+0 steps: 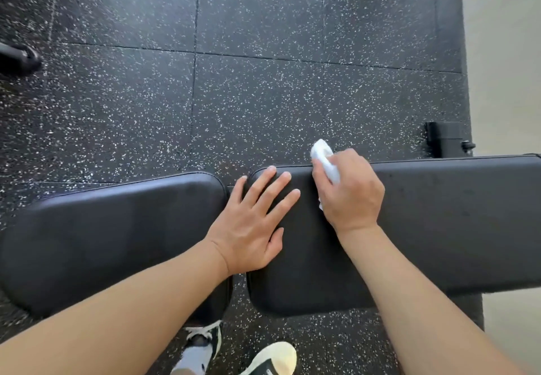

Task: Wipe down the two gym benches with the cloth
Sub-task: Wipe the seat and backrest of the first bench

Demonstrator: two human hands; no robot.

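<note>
Two black pads are seen end to end: the long pad runs rightward, the short pad lies left. The left hand is pressed flat, fingers spread, on the long pad's left end. The cloth is gripped by the right hand at the far edge; unwiped length is judged to lie rightward.

Black rubber floor tiles flecked white covered the area. A pale floor strip ran along the right edge. A black object lay far left; two sneakers stood below
</note>
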